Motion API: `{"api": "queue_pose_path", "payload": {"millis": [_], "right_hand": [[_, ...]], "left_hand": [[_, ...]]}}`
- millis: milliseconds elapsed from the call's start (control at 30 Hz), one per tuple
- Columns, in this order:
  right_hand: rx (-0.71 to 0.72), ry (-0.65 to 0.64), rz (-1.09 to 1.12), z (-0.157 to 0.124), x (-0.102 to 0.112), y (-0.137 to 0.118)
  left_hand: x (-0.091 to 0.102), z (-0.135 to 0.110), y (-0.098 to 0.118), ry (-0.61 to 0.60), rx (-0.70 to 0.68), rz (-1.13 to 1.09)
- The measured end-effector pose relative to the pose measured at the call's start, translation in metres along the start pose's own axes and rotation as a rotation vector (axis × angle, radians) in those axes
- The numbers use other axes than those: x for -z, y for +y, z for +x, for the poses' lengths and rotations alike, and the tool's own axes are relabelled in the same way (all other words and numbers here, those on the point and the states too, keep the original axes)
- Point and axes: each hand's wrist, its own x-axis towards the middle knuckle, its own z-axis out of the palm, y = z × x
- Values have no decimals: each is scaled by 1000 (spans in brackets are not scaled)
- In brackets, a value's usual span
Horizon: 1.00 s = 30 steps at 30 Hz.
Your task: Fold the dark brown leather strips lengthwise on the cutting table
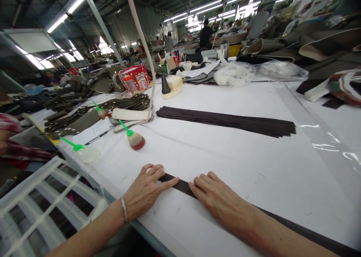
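Dark strip (184, 188): I saw it on the white tabletop (220, 151), running slantwise from the left fingertips, beneath the right forearm and out past the lower right edge of my view.
Left hand (145, 191): palm down at the strip's far end, fingers bent, thumb reaching along the strip; whether it pinched or merely pressed, I could not tell.
Right hand (218, 196): fingers curled over the strip just beside the left thumb; its grip was equally unclear to me.
Pressing well: I judged that even, light pressure from both hands would serve best, with the left anchoring the end and the right keeping the edges aligned, so that the short span between them lay flat and untwisted.
Trailing length: a slack, straight run under the forearm seemed wise, since a dragging sleeve or wrist could skew it.
Stack of dark strips (225, 121): it lay well apart, beyond the hands; I could not count its layers.
Squeeze bottle (135, 139): near the left hand, its contents unidentifiable.
Hidden from me: the strip's underside, any fold or second layer, and its other end.
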Motion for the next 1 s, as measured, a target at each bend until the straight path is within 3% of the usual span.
{"api": "queue_pose_path", "payload": {"millis": [333, 500, 667, 800, 1000], "right_hand": [[4, -35, -25, -21, 6, 4], [15, -21, -50, -24, 4, 4], [-13, -9, -83, -25, 4, 2], [-19, -35, -90, -35, 11, 2], [-36, -36, -98, -57, 17, 6]], "left_hand": [[5, 6, 2, 85, -9, 0], [10, 28, 47, 273, 77, -222], [-10, 47, 98, 306, 171, -482], [-19, 45, 103, 272, 188, -474], [-17, 41, 102, 241, 139, -348]]}}
